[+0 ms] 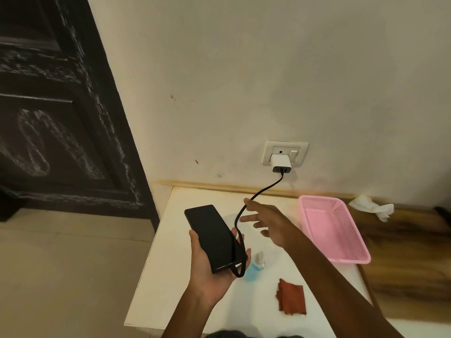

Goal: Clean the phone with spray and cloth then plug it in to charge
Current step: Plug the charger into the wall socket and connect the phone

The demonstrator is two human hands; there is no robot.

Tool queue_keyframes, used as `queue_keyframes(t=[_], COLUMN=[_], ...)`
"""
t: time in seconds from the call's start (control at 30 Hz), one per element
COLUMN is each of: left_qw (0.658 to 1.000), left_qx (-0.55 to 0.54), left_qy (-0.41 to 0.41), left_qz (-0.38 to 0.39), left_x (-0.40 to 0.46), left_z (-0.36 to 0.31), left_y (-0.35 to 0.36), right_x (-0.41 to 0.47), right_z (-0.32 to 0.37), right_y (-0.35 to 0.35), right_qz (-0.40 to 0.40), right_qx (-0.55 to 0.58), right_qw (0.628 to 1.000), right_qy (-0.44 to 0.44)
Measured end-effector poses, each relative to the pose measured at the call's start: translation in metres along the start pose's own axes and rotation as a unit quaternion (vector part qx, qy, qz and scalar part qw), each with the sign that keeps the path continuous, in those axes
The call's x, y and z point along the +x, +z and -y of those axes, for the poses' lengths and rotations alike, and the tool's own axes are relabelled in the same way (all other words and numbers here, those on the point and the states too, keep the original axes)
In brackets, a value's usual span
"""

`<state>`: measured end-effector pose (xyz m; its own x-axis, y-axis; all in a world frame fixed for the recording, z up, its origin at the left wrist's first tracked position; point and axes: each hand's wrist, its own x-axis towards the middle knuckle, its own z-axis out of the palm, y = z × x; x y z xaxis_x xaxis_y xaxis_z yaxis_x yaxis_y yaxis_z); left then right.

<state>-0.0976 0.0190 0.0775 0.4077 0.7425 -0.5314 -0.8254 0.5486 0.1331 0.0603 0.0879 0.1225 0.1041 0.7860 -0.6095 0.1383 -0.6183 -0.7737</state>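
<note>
Head view: phone (212, 236) was gripped in left hand (209, 269), cable (244, 208) seemingly plugged into its lower end, charger (281, 163) seated in wall socket (284, 152). Right hand (268, 222) was held open beside cable, fingers (249, 217) spread, nothing held. Charging step judged nearly done; phone to be laid on desk (175, 240). Spray bottle (255, 265), cloth (291, 300) were seen near phone; pink basket (351, 254) beyond.

White table (185, 301) — spray bottle (256, 267), cloth (291, 300), basket (334, 230)

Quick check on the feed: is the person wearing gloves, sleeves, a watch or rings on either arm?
No. Both hands, left and right, are bare, with no gloves, rings or watch visible. Both forearms are uncovered down to the frame's bottom edge, so no sleeves show.
</note>
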Motion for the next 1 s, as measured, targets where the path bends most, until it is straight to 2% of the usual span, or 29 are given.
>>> queue_keyframes(t=[0.1, 0.23, 0.37, 0.67, 1.0], left_qw=[1.000, 1.000, 1.000, 1.000, 1.000], left_qx=[0.003, 0.022, 0.028, 0.013, 0.007], left_qy=[0.003, 0.018, 0.012, 0.009, 0.007], left_qz=[-0.001, -0.009, -0.004, 0.018, 0.022], left_x=[-0.005, -0.013, -0.019, -0.028, -0.028], left_z=[0.001, 0.002, 0.003, 0.011, 0.013], left_y=[0.006, 0.014, 0.019, 0.027, 0.028], right_x=[-0.011, -0.024, -0.038, -0.063, -0.080], right_z=[0.003, 0.006, 0.005, -0.006, -0.016], right_y=[0.010, 0.010, -0.001, -0.026, -0.040], right_qz=[0.016, -0.030, -0.030, -0.013, -0.011], right_qx=[0.064, 0.117, 0.169, 0.335, 0.398], right_qw=[0.998, 0.993, 0.985, 0.942, 0.917], right_qy=[0.015, 0.015, 0.013, -0.002, 0.000])
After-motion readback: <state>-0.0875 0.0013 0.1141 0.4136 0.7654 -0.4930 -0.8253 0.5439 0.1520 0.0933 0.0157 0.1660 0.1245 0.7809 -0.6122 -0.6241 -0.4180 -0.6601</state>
